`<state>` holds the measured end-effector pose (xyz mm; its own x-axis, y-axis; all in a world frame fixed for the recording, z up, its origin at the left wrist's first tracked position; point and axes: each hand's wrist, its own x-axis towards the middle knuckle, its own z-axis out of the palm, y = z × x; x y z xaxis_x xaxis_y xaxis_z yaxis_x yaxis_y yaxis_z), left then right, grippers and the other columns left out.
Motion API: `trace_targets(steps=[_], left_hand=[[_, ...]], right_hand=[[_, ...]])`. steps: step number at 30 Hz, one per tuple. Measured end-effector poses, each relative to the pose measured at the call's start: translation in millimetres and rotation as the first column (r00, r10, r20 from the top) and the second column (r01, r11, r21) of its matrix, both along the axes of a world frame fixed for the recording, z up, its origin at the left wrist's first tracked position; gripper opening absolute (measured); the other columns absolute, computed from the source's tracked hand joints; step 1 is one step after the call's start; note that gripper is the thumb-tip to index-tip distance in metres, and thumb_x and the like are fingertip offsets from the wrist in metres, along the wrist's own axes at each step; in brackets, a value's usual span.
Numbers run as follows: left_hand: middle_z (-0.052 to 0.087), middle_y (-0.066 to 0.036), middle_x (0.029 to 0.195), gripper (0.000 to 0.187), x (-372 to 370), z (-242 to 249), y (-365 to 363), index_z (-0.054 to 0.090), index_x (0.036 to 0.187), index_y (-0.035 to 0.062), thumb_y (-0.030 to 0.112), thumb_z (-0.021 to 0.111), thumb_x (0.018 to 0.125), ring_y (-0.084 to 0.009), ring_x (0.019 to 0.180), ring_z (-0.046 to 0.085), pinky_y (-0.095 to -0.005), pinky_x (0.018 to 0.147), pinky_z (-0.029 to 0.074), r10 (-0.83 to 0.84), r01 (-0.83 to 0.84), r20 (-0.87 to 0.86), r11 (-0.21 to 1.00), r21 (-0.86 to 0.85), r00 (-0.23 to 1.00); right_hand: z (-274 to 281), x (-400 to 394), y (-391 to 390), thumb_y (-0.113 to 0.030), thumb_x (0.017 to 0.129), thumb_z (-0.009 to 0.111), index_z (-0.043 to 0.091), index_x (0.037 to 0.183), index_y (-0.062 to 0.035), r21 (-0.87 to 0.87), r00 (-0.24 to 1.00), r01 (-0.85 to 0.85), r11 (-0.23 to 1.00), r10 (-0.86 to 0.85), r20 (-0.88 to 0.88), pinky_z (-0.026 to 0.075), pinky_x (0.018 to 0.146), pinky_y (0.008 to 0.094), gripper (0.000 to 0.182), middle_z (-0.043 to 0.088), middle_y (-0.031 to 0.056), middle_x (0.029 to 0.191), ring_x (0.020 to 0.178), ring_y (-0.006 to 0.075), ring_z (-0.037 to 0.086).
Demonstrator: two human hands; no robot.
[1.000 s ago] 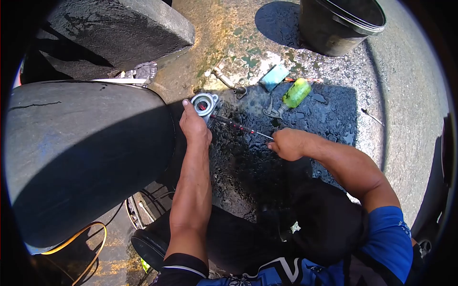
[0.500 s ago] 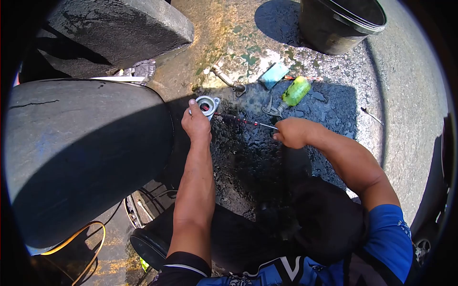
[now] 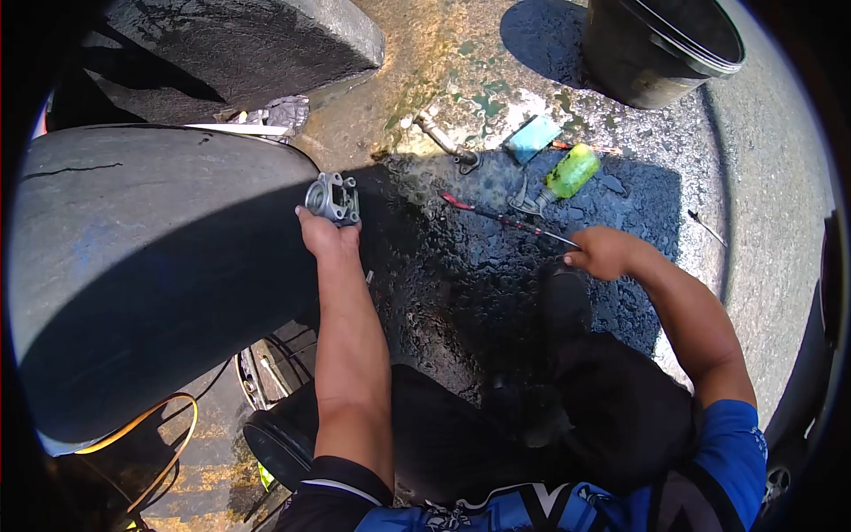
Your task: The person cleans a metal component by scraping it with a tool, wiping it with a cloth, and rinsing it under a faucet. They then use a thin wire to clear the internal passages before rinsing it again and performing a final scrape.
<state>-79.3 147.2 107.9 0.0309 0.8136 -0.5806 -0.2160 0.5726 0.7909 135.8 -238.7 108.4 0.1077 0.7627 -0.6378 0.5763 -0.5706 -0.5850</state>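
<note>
My left hand (image 3: 328, 234) grips a silver cast-metal housing (image 3: 327, 199) with a round bore and bolt lugs, holding it beside the large dark rounded body. In my right hand (image 3: 605, 252) is the end of a long thin rod (image 3: 557, 237) with a metal shaft and a red tip, perhaps a brush. The rod points left, its tip apart from the housing. Beyond it, a yellow-green spray bottle (image 3: 573, 171) lies on the wet ground next to a light-blue block (image 3: 533, 138). A short metal pipe with a flange (image 3: 441, 140) lies farther left.
A black bucket (image 3: 631, 64) stands at the back right. The large dark rounded body (image 3: 160, 266), like a tyre, fills the left side, with a rough block (image 3: 257, 53) behind it. A yellow hose (image 3: 189, 434) lies at lower left.
The rod has come out of the housing's bore, and my right hand has moved right with it. My left hand has moved left and turned the housing on its side.
</note>
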Motion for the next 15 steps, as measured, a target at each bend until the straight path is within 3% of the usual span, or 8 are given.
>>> trace_targets(steps=[1,2,4,6,10,14,15], left_hand=[[0.066,-0.009,0.117,0.054,-12.1,2.3,8.1,0.060,0.124,0.0143,0.054,0.030,0.103,-0.0291,0.103,0.061,-0.0507,0.082,0.046,0.010,0.007,0.124,0.990,-0.138,0.992],[0.065,-0.004,0.121,0.055,-20.3,-9.5,16.2,0.061,0.124,0.0215,0.055,0.023,0.102,-0.0289,0.103,0.059,-0.0513,0.080,0.042,0.028,0.006,0.198,0.986,-0.167,0.980],[0.066,-0.005,0.119,0.053,-20.0,-2.0,7.6,0.061,0.123,0.0202,0.054,0.025,0.102,-0.0291,0.101,0.060,-0.0494,0.076,0.042,-0.021,0.073,0.312,0.985,-0.156,0.950],[0.067,-0.006,0.115,0.052,-15.5,7.1,-0.6,0.062,0.120,0.0200,0.053,0.027,0.102,-0.0294,0.097,0.061,-0.0486,0.073,0.042,-0.166,0.215,0.353,0.971,-0.106,0.921],[0.067,-0.007,0.116,0.054,-2.0,16.6,-8.8,0.061,0.122,0.0193,0.057,0.029,0.100,-0.0312,0.097,0.062,-0.0473,0.070,0.045,-0.200,0.254,0.374,0.962,-0.100,0.905],[0.066,-0.009,0.121,0.048,2.7,3.3,-12.3,0.060,0.126,0.0162,0.049,0.040,0.098,-0.0331,0.104,0.063,-0.0493,0.076,0.049,-0.319,0.369,0.387,0.927,-0.060,0.865],[0.065,-0.012,0.126,0.043,5.0,1.3,-14.3,0.059,0.128,0.0117,0.036,0.048,0.094,-0.0347,0.112,0.062,-0.0546,0.084,0.051,-0.343,0.398,0.423,0.916,-0.046,0.839]], right_hand=[[8.2,5.2,-5.3,-0.034,0.096,0.059,0.064,0.097,0.0010,0.021,0.993,0.057,0.998,-0.059,0.103,0.050,0.079,0.0526,0.035,0.068,0.0246,0.088,0.090,0.0458,0.065],[9.0,11.8,-12.6,-0.033,0.095,0.060,0.063,0.097,0.0013,0.024,0.978,0.126,0.992,-0.129,0.164,0.050,0.079,0.0530,0.034,0.068,0.0254,0.089,0.091,0.0460,0.064],[3.1,27.5,-27.7,-0.030,0.095,0.061,0.061,0.096,0.0019,0.049,0.917,0.277,0.959,-0.280,0.284,0.049,0.079,0.0536,0.032,0.068,0.0260,0.090,0.090,0.0466,0.064],[-17.3,42.7,-55.2,-0.028,0.094,0.062,0.060,0.096,0.0018,0.102,0.821,0.412,0.905,-0.417,0.390,0.049,0.079,0.0541,0.030,0.068,0.0261,0.088,0.089,0.0471,0.064],[-68.0,58.2,-107.5,-0.029,0.093,0.064,0.059,0.096,0.0010,0.077,0.668,0.568,0.820,-0.513,0.538,0.050,0.080,0.0547,0.031,0.068,0.0265,0.084,0.088,0.0479,0.065],[-79.1,52.6,-120.0,-0.029,0.090,0.069,0.054,0.124,-0.0020,-0.140,0.656,0.590,0.795,-0.371,0.658,0.049,0.093,0.0506,0.046,0.064,0.0245,0.119,0.111,0.0422,0.061],[-72.6,48.8,-111.2,-0.029,0.087,0.072,0.051,0.131,-0.0039,-0.087,0.635,0.512,0.855,-0.308,0.709,0.045,0.099,0.0493,0.055,0.057,0.0219,0.130,0.121,0.0392,0.054]])
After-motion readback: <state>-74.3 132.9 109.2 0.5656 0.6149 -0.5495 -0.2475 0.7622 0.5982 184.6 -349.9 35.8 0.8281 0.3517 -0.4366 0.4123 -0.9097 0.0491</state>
